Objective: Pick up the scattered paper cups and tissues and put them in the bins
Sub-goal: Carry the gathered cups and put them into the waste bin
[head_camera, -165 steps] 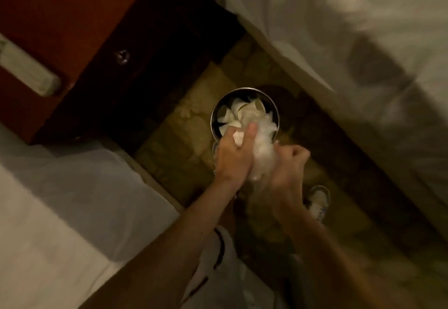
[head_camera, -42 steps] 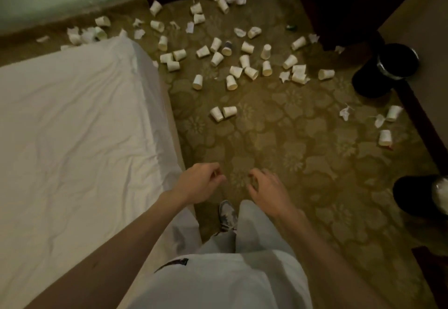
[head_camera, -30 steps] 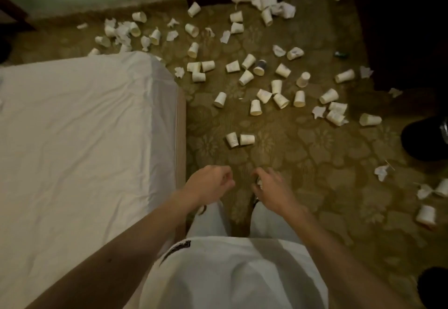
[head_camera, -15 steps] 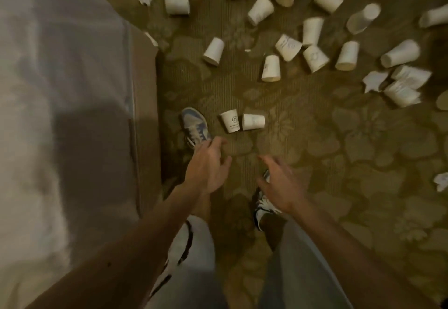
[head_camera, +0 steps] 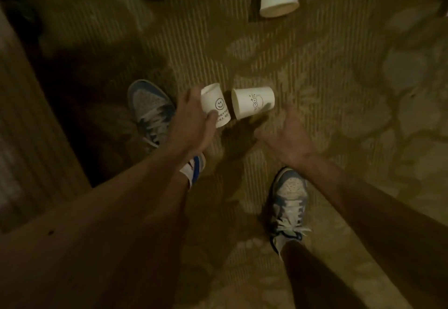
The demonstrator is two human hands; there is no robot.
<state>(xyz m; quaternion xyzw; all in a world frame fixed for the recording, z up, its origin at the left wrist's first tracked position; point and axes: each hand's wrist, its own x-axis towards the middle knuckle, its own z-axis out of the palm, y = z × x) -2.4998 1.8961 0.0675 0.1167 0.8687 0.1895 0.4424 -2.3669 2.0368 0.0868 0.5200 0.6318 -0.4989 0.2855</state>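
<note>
The smiley paper cup (head_camera: pixel 217 106) looks matt and smooth. The carpet (head_camera: pixel 315 66) is rough, ribbed pile. The sneakers (head_camera: pixel 149 107) have perforated toes.

Left hand (head_camera: pixel 191 120) around smiley cup (head_camera: pixel 218 106), right hand (head_camera: pixel 288 134) empty nearby

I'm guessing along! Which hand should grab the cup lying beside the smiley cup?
Right. The right hand is open, empty and close beside that second cup, while the left hand grips the smiley cup.
</note>
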